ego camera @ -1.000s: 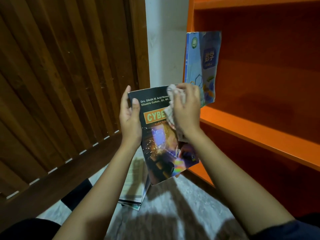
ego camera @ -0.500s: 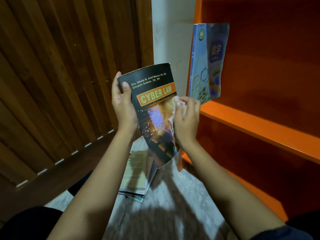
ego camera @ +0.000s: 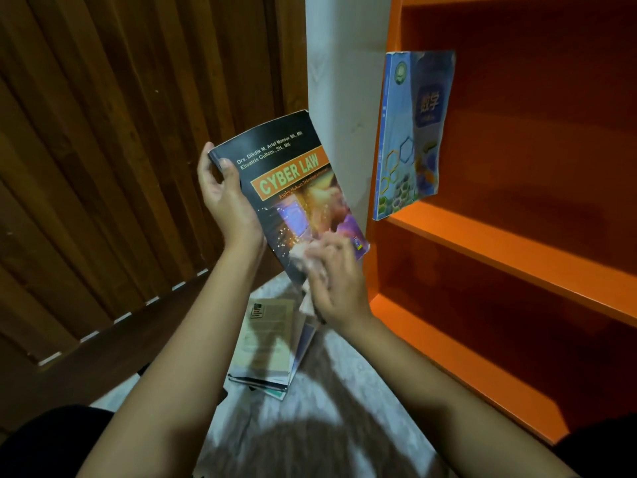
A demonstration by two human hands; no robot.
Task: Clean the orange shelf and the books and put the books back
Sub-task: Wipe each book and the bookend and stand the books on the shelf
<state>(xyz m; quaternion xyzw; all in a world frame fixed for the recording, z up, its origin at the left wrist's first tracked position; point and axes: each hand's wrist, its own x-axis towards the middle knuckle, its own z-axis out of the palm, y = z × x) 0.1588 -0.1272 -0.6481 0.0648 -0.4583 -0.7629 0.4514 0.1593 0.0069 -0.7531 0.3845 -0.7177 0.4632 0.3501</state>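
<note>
Black glossy paperback book (ego camera: 293, 188) clamped at spine in left hand (ego camera: 227, 205). White crumpled cloth (ego camera: 310, 267) bunched in closed right hand (ego camera: 339, 288), wiping lower cover. Best kept flat, swept corner to corner.

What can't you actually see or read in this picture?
Head view only:
- Pale crumpled cloth and right hand: motion-blurred.
- Stack of books on the floor: titles too small, partly behind that hand.
- Black Cyber Law paperback: left hand covers its spine.
- Orange wooden shelf: cut off top and right.
</note>
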